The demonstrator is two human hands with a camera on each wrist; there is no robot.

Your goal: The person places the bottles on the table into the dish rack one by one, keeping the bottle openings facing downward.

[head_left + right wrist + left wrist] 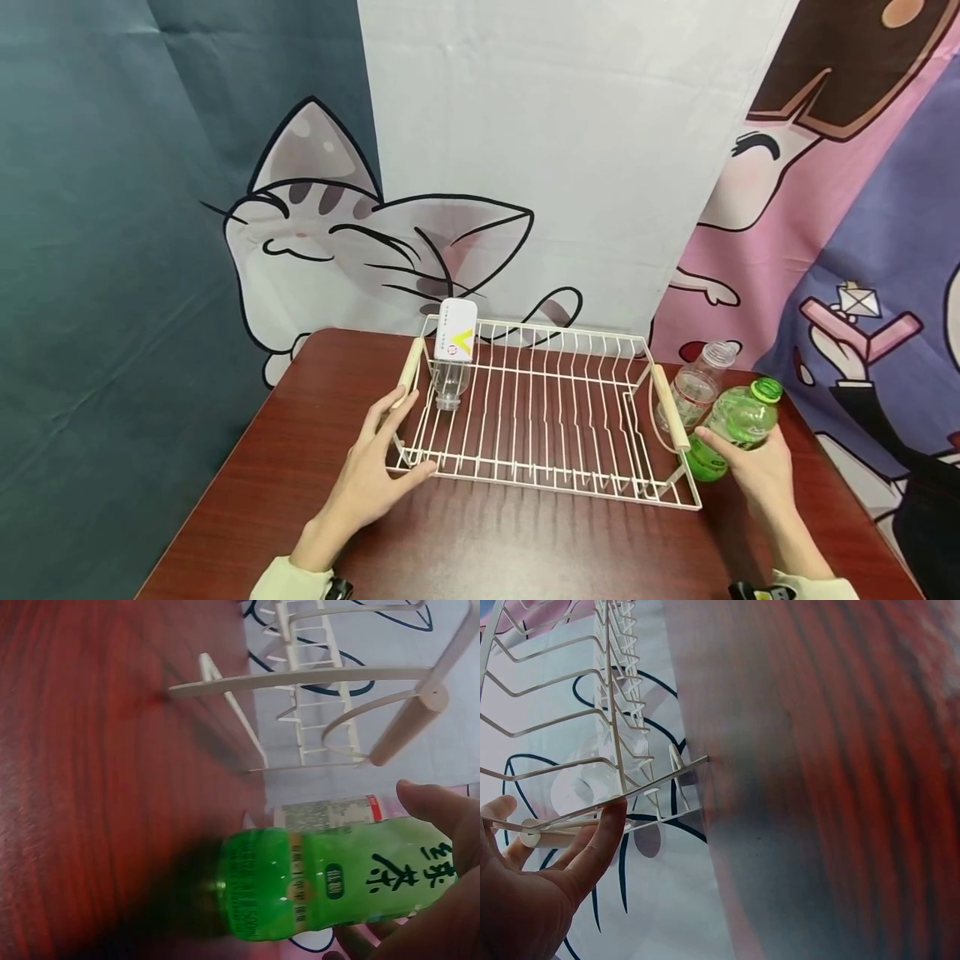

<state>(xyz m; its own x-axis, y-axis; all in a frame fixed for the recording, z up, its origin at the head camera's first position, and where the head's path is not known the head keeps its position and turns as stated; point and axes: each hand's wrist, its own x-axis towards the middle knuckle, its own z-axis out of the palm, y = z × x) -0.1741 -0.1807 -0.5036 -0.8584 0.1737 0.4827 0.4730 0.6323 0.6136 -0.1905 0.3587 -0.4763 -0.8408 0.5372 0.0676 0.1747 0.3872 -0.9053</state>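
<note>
A cream wire dish rack [558, 375] with wooden handles stands on the table. My left hand [378, 471] holds its near left corner, fingers at the wooden handle [408, 372] and thumb at the front wire. In the left wrist view, that hand [547, 889] has the rack's end between thumb and fingers. My right hand [761, 471] grips a green plastic tea bottle [738, 414], tilted with its cap up, just outside the rack's right end. The right wrist view shows the bottle's base [259, 885] low over the table and Chinese lettering on its label.
A clear bottle with a white, yellow-marked part [455, 329] leans neck-down in the rack's left end. Another clear bottle [693, 387] stands behind the green one, beside the rack's right handle [670, 408]. A cartoon cloth [555, 150] hangs behind the dark red table [300, 400].
</note>
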